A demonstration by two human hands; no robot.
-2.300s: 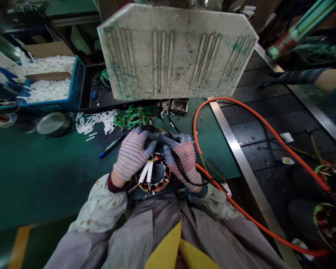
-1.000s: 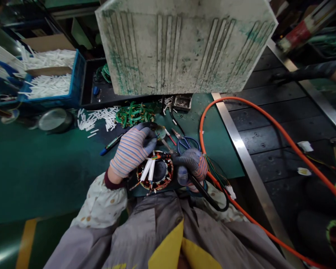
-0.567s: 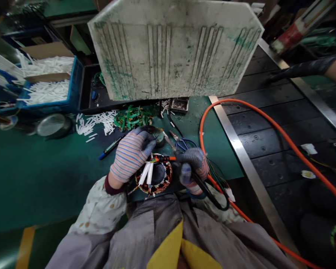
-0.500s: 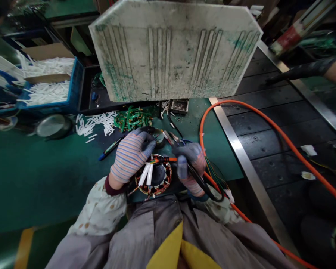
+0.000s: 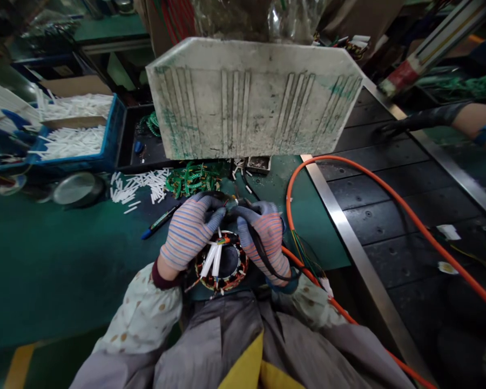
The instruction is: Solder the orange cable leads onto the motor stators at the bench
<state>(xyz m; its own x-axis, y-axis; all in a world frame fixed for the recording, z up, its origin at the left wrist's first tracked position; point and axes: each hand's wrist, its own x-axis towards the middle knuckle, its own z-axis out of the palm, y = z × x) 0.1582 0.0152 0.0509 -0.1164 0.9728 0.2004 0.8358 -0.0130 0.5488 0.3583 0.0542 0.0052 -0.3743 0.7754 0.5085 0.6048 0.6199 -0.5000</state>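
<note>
My left hand [image 5: 192, 229], in a striped grey-palmed glove, is closed with thumb and fingertips pinched on a thin wire [image 5: 225, 204]. My right hand [image 5: 265, 232], gloved alike, is closed around a black cable [image 5: 260, 246] that loops down past its wrist. The two sets of fingertips nearly meet, and they partly hide the wire ends. Just below them lies a ring-shaped motor stator [image 5: 243, 265] with copper windings. White sleeves [image 5: 209, 260] and the end of an orange cable [image 5: 227, 240] rest over it.
Green circuit boards [image 5: 194, 179], loose white tubes [image 5: 140, 183] and a blue marker [image 5: 161, 221] lie beyond my hands. A pale ridged panel [image 5: 255, 102] stands behind. An orange cable [image 5: 348, 162] arcs across the slatted conveyor [image 5: 360, 200], where another person's gloved hand [image 5: 413, 121] reaches in.
My right hand has moved left and up with the black cable, bringing its fingertips close to my left hand's. My left hand stays nearly in place. The camera view has tilted up slightly.
</note>
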